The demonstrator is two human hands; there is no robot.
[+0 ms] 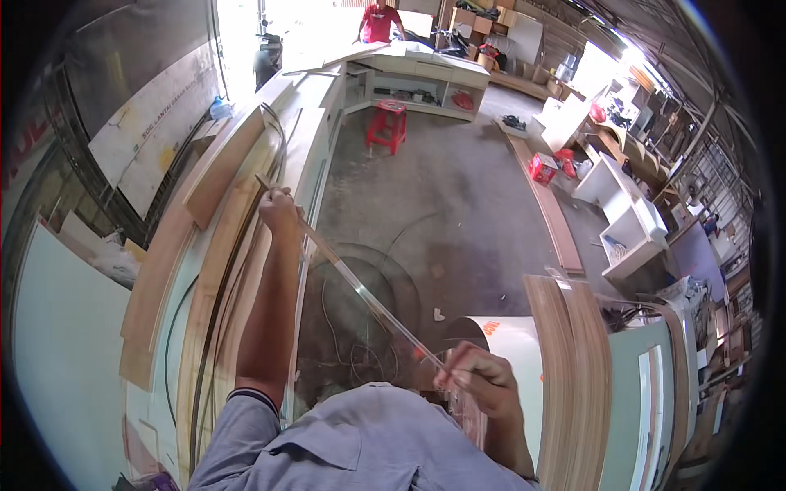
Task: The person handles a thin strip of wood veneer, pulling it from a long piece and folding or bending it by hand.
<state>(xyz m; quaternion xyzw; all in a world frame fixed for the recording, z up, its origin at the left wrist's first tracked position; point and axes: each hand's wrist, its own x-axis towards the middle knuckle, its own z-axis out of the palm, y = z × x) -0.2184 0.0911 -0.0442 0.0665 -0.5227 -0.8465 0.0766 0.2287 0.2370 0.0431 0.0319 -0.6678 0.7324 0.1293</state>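
Note:
A long narrow strip (pixel 360 286), glossy along part of its length, runs diagonally between my hands. My left hand (pixel 280 209) is closed on its upper part, out over the stacked wooden boards (pixel 221 286) along the left bench. My right hand (pixel 479 380), low at center right, pinches the strip's lower part with bent fingers. Beside that hand are a curled white sheet (pixel 516 352) and a pile of wood-grain strips (pixel 573 368). Dark thin edging (pixel 211 327) lies lengthwise on the left boards.
A person in red (pixel 379 24) stands behind a white cabinet counter (pixel 430 69) at the back. A red stool (pixel 386 123) is in front of it. Cables (pixel 344 319) lie on the grey floor (pixel 434 204). White cabinet units (pixel 606 221) and a long plank (pixel 540 204) line the right.

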